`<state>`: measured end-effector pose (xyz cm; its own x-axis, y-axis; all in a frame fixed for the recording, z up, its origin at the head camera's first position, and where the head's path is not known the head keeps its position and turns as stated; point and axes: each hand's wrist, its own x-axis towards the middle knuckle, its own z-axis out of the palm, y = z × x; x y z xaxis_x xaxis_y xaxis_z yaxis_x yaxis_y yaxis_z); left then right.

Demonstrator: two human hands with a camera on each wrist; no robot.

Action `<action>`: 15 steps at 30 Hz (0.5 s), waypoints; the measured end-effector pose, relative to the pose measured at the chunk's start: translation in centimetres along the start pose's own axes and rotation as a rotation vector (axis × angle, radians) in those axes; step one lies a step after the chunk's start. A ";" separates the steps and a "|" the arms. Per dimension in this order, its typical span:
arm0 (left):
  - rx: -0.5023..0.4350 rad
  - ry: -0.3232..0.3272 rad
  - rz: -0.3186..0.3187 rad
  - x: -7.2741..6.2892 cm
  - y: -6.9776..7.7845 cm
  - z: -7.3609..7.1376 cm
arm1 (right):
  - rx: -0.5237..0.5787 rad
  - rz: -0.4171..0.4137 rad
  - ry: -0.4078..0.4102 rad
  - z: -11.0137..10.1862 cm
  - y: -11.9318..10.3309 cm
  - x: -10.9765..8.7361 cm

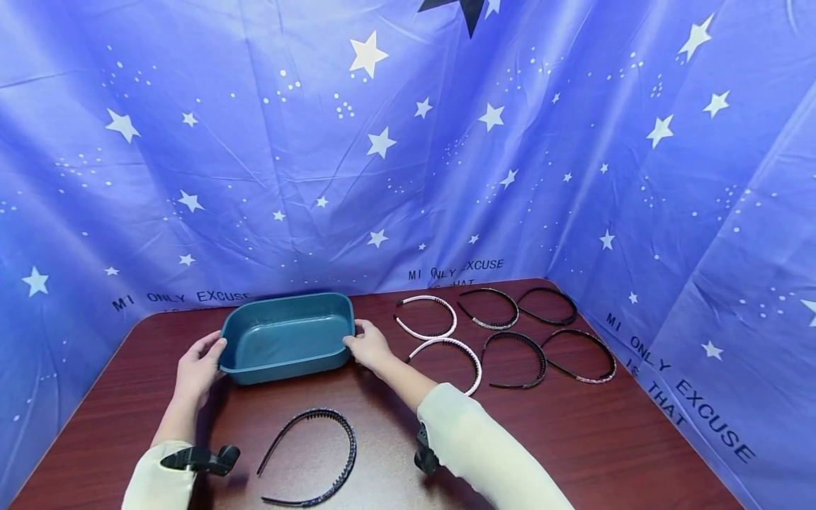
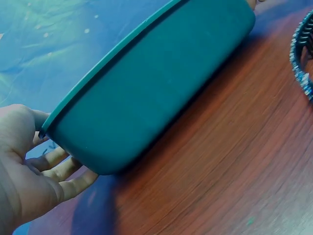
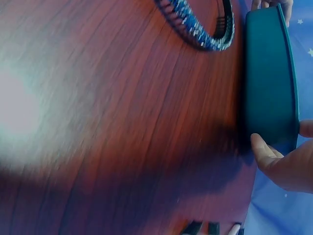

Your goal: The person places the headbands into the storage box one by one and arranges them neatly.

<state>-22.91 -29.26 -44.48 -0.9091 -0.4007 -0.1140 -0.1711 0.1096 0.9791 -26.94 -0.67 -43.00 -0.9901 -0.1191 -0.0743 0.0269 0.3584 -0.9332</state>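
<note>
Teal basin [image 1: 287,370] near the back of the bench [image 1: 510,439], long axis running hand to hand, left grip [image 1: 197,365] and right grip [image 1: 372,347] pinching opposite short ends, glittery headband [image 1: 353,448] lying on the wearer's side.

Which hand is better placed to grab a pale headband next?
Likely the right hand: it grips the tray at the end nearer the pale headbands, while the left hand grips the opposite end. It would need to let go first.
</note>
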 end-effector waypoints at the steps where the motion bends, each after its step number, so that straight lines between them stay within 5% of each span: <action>1: 0.002 -0.008 0.004 0.0 0.0 0.3 | -0.005 0.002 0.004 -0.3 0.2 0.1; 15: -0.003 -0.106 0.045 0.4 0.1 3.8 | 0.047 0.021 0.009 -3.9 2.0 0.4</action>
<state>-24.73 -25.94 -45.11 -0.9511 -0.2965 -0.0867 -0.1279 0.1226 0.9842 -27.77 3.61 -43.56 -0.9905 -0.1034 -0.0905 0.0535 0.3164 -0.9471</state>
